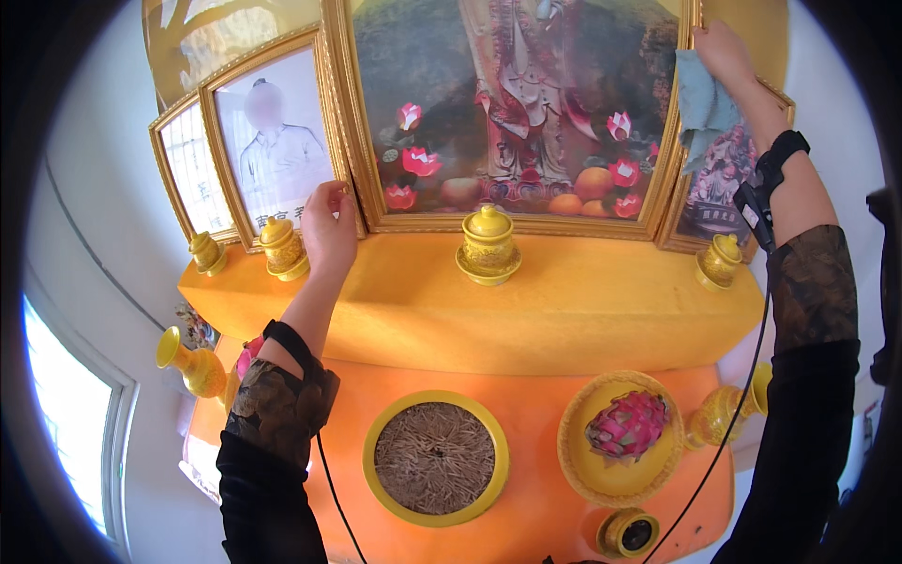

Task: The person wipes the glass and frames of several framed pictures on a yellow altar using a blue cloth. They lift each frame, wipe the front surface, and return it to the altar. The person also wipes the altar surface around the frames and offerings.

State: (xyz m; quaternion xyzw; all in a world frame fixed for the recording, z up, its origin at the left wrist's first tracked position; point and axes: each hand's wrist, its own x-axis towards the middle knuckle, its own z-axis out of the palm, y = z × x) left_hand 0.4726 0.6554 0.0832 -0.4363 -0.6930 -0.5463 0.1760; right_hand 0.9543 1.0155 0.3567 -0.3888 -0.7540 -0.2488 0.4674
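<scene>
A pale blue cloth [697, 106] hangs from my right hand [726, 56], whose fingers are closed at the upper right edge of a large gilt picture frame [514, 224]. The large picture shows a robed figure with lotus flowers and fruit. My left hand [331, 229] is raised with curled fingers beside the right edge of a smaller gilt frame [332, 106] holding a portrait. Whether those fingertips touch or grip the frame cannot be told. A yellow lidded cup [282, 243] sits just left of that hand. Behind the cloth, a gilt-framed picture [722, 183] is partly covered.
More yellow lidded cups [488, 243] stand along the yellow-covered ledge [409, 303]. Below, an ash-filled incense bowl [437, 518], a dish [613, 493] with a dragon fruit [627, 425], a small cup [627, 532] and yellow vases [201, 370] rest on the orange-covered table [535, 437]. Black cables [740, 395] trail from both wrists.
</scene>
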